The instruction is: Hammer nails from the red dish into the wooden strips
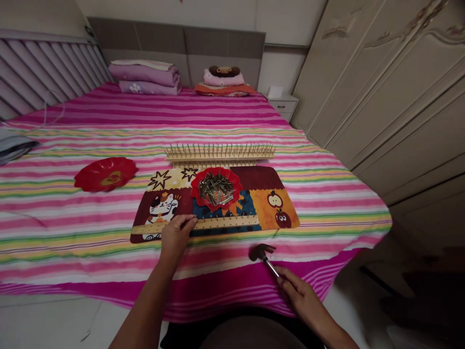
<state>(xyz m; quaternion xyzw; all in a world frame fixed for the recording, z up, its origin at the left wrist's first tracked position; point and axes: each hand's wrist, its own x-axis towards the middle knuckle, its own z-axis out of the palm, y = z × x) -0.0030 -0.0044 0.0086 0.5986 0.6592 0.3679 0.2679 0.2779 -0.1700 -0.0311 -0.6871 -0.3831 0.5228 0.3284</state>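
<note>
Work surface: a bed under a pink, white, yellow and green striped cloth bedspread [90, 223]. Landmark: a rectangular, multicoloured printed mat [256, 177] lying flat on it. Beyond the mat, at the bed's far end, stand a grey panelled headboard [225, 43] and two folded stacks — purple bedding [145, 75] and pink-and-orange textiles [223, 78]. To the mat's right, past the bed, is a cream panelled wardrobe [363, 72].

Containers: a red, scalloped bowl [238, 183] on the mat's middle holds a loose heap of metal nails [214, 186]. A red, scalloped dish [87, 175] with a yellow emblem rests left of the mat.

Workpiece: a long, pale wooden strip [225, 222] lies along the mat's near edge. A nail-studded wooden board [218, 157] sits just beyond the mat.

Grip: the left hand [176, 231] is at the strip, fingertips drawn together — whether they pinch a nail cannot be told. The right hand [296, 291] grasps a metal-shafted claw hammer [260, 251] nearer the person than the mat.
</note>
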